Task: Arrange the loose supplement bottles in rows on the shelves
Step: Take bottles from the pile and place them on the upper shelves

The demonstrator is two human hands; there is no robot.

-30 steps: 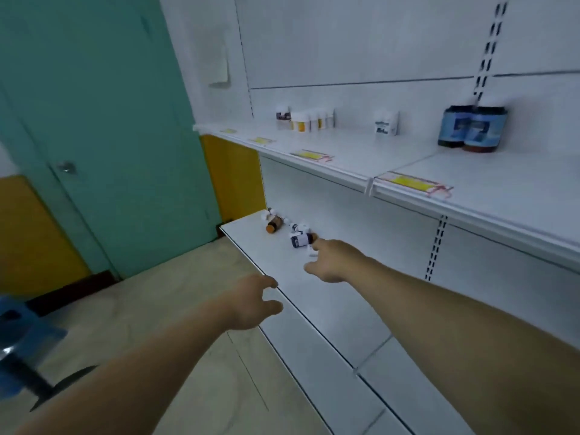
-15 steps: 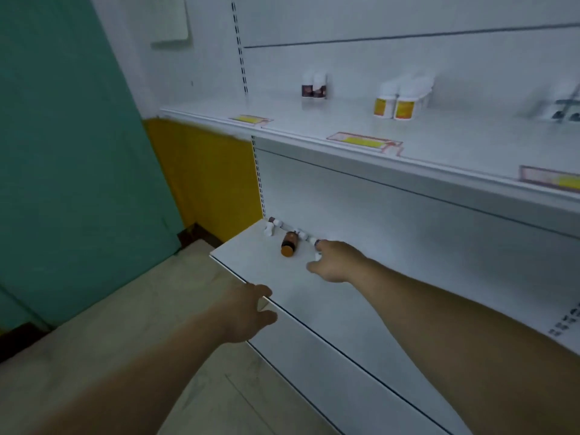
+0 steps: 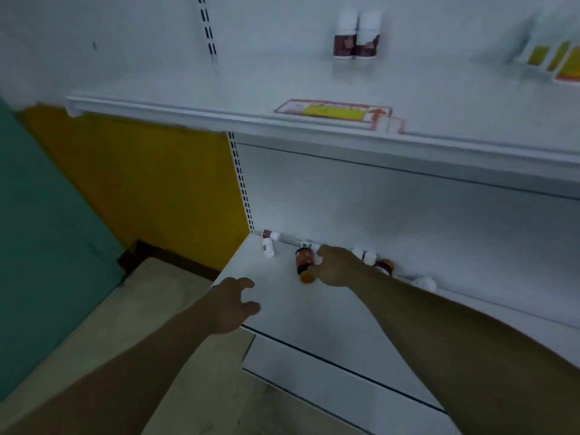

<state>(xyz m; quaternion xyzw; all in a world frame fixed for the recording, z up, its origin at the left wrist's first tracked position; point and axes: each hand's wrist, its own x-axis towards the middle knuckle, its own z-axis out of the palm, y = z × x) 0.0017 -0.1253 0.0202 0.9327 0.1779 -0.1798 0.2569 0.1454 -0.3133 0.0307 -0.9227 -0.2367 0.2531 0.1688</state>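
1. The right hand [image 3: 337, 266] reached across the white metal lower shelf [image 3: 282, 309] to an amber plastic bottle with an orange cap [image 3: 303, 260]. The bottle lay on its side near the back of the shelf, cap toward the front.
2. The fingers were curled along the bottle's right flank, forefinger by the base and thumb by the cap. Whether they actually gripped it could not be told.
3. The left hand [image 3: 230, 304] hovered over the front left corner of the same shelf, fingers spread and loosely bent, holding nothing.
4. More loose bottles lay along the back wall:
   - a small dark-red bottle with a white cap [image 3: 270, 234] in the left corner
   - a small white bottle [image 3: 268, 248] just in front of it
   - two white caps [image 3: 364, 256] partly hidden behind the right hand
   - a dark bottle with an orange cap [image 3: 385, 266] behind the wrist
   - a white bottle [image 3: 425, 283] farther right
5. The right forearm crossed in front of that back row and hid part of it.
6. On the white upper shelf [image 3: 219, 95], two upright white-capped bottles with dark-red labels [image 3: 356, 42] stood touching side by side at the back. Blurred white bottles with yellow labels [image 3: 552, 58] stood at the far right. A red-and-yellow price tag [image 3: 332, 110] lay at the front edge.
7. Left of the shelving were a yellow wall panel [image 3: 141, 183], a teal surface [image 3: 47, 246] and a beige floor [image 3: 94, 340].
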